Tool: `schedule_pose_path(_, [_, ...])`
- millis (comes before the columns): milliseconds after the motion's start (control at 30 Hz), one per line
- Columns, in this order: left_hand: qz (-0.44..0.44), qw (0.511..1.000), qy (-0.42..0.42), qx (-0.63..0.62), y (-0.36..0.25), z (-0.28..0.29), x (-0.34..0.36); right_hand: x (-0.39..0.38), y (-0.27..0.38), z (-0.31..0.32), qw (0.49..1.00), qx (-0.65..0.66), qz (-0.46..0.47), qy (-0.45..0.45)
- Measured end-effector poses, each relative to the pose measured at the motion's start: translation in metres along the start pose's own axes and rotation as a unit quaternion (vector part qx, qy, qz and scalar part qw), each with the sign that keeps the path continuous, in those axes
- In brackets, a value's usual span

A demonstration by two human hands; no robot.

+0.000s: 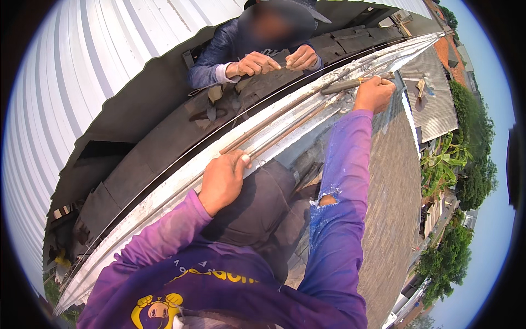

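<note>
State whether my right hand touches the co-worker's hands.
Apart: the head view shows a gap, crossed by a white strip, between the right hand and co-worker's hands.

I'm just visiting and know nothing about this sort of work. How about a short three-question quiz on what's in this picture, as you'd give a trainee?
1. Short answer: What is the wearer's left hand touching?
2. True or false: The co-worker's hands are apart from the wearer's right hand.
3. Fill in the blank: Near the elbow, the wearer's right sleeve is ____.

Key:
1. Thin brownish rods, which lie along the white ledge.
2. True.
3. Torn.
</note>
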State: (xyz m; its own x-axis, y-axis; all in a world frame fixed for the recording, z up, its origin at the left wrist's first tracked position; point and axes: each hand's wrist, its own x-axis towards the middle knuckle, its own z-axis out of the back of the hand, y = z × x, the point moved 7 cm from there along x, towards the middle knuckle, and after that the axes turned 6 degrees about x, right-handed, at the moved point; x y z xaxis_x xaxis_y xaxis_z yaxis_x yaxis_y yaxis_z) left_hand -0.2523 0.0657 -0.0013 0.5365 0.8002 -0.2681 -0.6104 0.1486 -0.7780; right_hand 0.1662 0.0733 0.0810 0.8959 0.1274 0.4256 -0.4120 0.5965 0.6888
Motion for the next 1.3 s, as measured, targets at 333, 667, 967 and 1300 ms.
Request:
schedule_pose_path(333, [0.020,1.000,0.001,0.006,-0.005,0.001,-0.004,0.078,-0.004,0.110,0.876,0.455,-0.114,-0.111])
schedule_pose_path(667, [0.005,1.000,-0.024,0.016,-0.001,0.000,-0.005,-0.104,-0.105,0.159,0.764,0.509,-0.287,0.272])
schedule_pose_path(967, [-0.002,1.000,-0.027,0.011,-0.001,0.000,-0.004,-0.136,-0.070,0.324,0.965,0.242,0.036,0.098])
schedule_pose_path(1300, [0.014,1.000,0.003,0.010,-0.004,0.002,0.000,-0.195,-0.053,0.259,0.759,0.535,-0.227,0.294])
